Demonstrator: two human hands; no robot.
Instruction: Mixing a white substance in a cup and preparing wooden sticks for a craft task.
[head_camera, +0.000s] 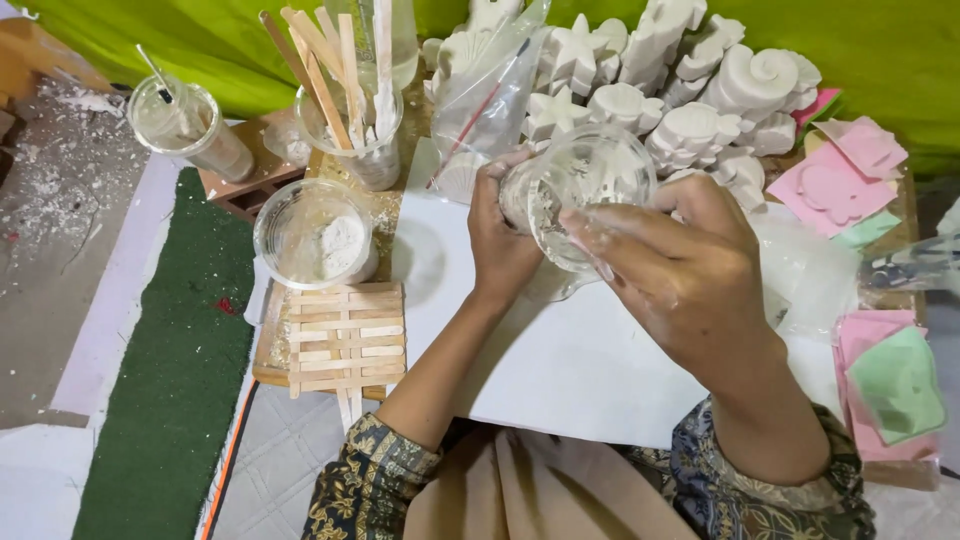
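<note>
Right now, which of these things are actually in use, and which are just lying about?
In use:
- clear plastic cup
- left hand, holding it
- right hand, fingers at its rim

Lying about:
- cup of white powder
- wooden sticks
- white shell casts
- pink moulds
- slatted wooden mat

White plaster shell casts (690, 90), cup of wooden sticks (350, 130), stick trivet (345, 340), pink and green moulds (850, 170), green mat (170, 360)

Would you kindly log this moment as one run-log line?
left hand: holds clear plastic cup | right hand: fingers inside cup rim | cup: tilted, white residue | below: white sheet
</note>
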